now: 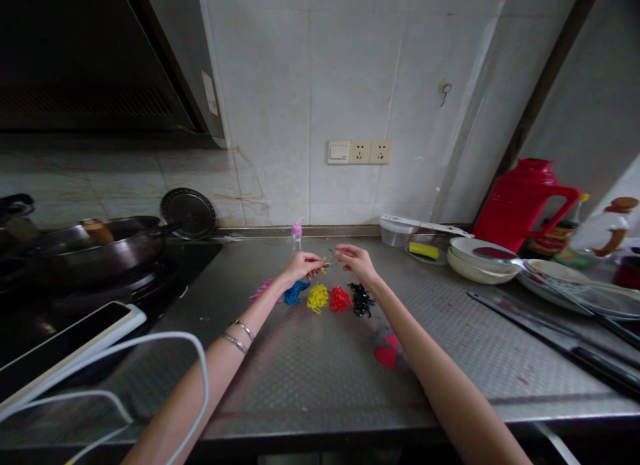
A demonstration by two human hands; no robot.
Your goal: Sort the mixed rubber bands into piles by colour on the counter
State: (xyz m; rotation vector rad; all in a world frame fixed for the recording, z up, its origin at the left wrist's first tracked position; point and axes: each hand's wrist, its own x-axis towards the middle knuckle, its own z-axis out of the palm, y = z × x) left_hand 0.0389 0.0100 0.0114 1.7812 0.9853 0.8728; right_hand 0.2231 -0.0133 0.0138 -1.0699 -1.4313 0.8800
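Both my hands are held out over a steel counter (320, 371). My left hand (303, 265) is pinched shut on small yellow strands. My right hand (353, 259) is pinched shut a few centimetres to its right, on something I cannot make out. Below them lie small piles of thin bands in a row: pink (260, 290), blue (296, 293), yellow (317, 297), red (339, 299) and black (361, 299). A small red heart-shaped piece (387, 352) lies nearer to me, under my right forearm.
A dark wok (95, 248) sits on the stove at left, a phone (65, 345) with a white cable near it. A small bottle (297, 235) stands behind my hands. At right are a red jug (520, 201), stacked plates (480, 258), a sponge (423, 249) and a long knife (555, 335).
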